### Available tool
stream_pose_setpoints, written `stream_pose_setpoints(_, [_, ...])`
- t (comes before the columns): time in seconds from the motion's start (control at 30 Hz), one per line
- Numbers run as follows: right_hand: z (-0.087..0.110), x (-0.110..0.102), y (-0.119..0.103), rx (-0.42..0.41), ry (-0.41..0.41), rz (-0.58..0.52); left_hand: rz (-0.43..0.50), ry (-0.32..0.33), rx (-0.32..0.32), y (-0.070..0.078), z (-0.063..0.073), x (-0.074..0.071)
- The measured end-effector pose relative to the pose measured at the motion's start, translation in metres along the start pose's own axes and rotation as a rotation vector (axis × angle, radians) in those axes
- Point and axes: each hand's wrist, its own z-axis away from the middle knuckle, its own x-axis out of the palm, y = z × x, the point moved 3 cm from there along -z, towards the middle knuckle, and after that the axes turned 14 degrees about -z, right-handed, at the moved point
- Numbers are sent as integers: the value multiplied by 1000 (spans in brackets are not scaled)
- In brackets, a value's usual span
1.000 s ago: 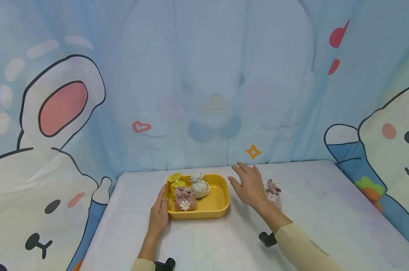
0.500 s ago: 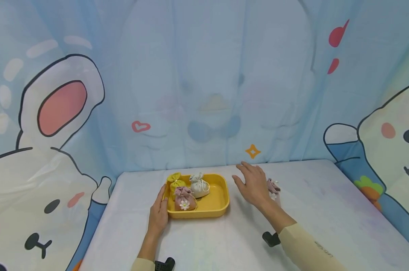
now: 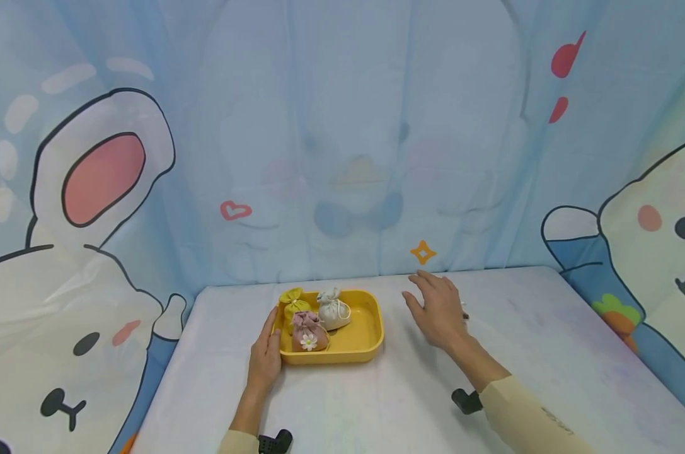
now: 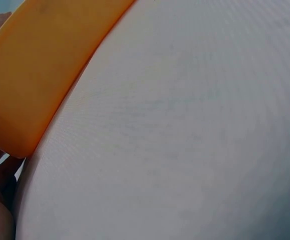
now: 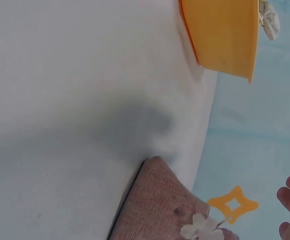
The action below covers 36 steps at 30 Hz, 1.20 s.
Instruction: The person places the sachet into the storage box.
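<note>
A yellow tray [image 3: 360,325] stands on the table, holding a yellow drawstring pouch [image 3: 294,304], a pink pouch [image 3: 310,335] with a white flower and a white pouch [image 3: 333,310]. My left hand [image 3: 264,360] rests along the tray's left side, fingers fairly straight against its outer wall. To the right of the tray, my right hand [image 3: 440,313] hovers above the table with spread, slightly bent fingers and nothing in them. Another pink pouch [image 5: 162,205] with a white flower shows in the right wrist view; the hand hides most of it in the head view.
A white cloth [image 3: 331,403] covers the table. Behind it hangs a pale blue curtain [image 3: 342,126] printed with cartoon animals. Black wrist-worn devices [image 3: 467,401] sit below both hands, near the beige sleeves [image 3: 529,416].
My right hand has shifted right, from beside the tray to over the separate pink pouch, which it now mostly covers in the head view. My left hand and the tray have stayed put.
</note>
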Motion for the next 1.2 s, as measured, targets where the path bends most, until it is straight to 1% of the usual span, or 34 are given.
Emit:
stream_pose_setpoints(0.2, [3, -4, 6, 5, 8, 3, 4, 0, 12, -1, 0, 0])
stream_pose_setpoints(0.37, [6, -8, 9, 22, 11, 24, 11, 0, 8, 0, 1, 0])
stream_pose_setpoints(0.57, [10, -15, 18, -4, 49, 59, 14, -5, 6, -1, 0, 1])
stream_pose_setpoints(0.67, [12, -17, 23, -2, 56, 62, 19, -11, 6, -1, 0, 0])
stream_pose_setpoints(0.93, [19, -23, 33, 42, 28, 99, 16, -17, 0, 0, 0, -1])
stream_pose_setpoints(1.07, [22, -24, 38, 87, -8, 114, 14, -15, 3, -1, -1, 0])
stream_pose_setpoints(1.2, [25, -25, 40, 134, -46, 96, 13, -7, 4, 0, 0, 0])
